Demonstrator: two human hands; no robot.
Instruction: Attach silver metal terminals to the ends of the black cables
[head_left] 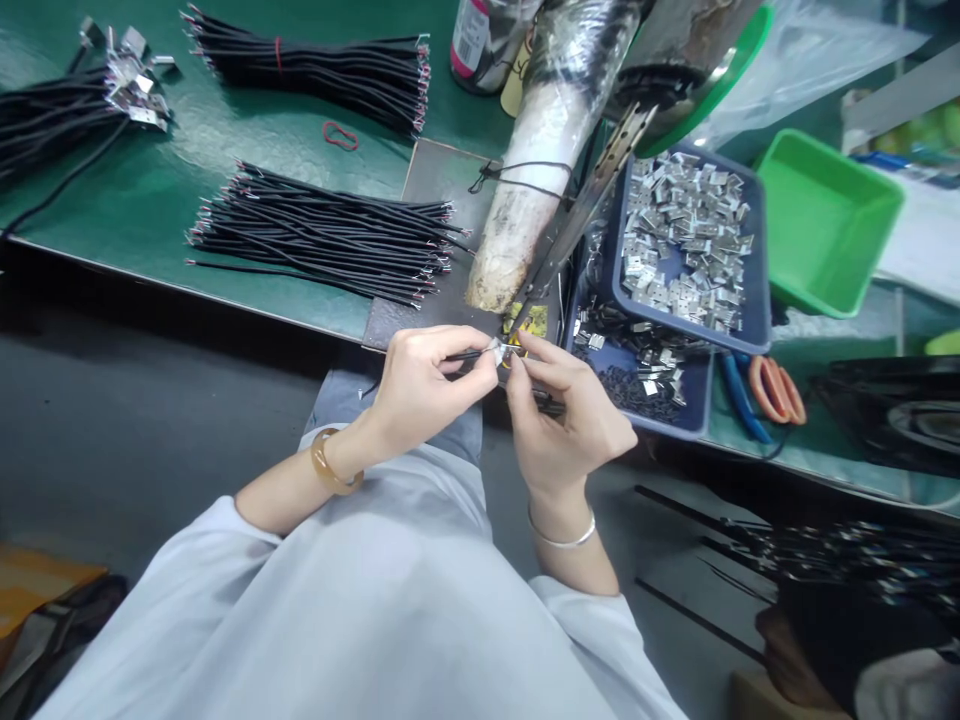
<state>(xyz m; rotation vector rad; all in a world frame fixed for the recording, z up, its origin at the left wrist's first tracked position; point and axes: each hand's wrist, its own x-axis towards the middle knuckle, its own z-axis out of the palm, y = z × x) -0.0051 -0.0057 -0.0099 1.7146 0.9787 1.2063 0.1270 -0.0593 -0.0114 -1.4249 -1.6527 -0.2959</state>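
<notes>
Close to the bench's front edge, my left hand (435, 375) pinches a black cable (466, 354) near its end. A small silvery metal piece (498, 350) sits at that end, between my two hands. My right hand (559, 400) is closed, thumb and fingertips together at the other side of the metal piece; what exactly they grip is too small to make out. Behind the hands, the tip of a wrapped white arm (517, 220) and a narrow metal bar (585, 195) slant down toward them. A loose bundle of cut black cables (322, 235) lies to the left.
A blue tray of metal parts (690, 240) stands on another blue tray (690, 405) at the right, beside a green bin (832, 220) and orange-handled pliers (776, 390). A tied cable bundle (315, 75) and a red rubber band (340, 135) lie farther back.
</notes>
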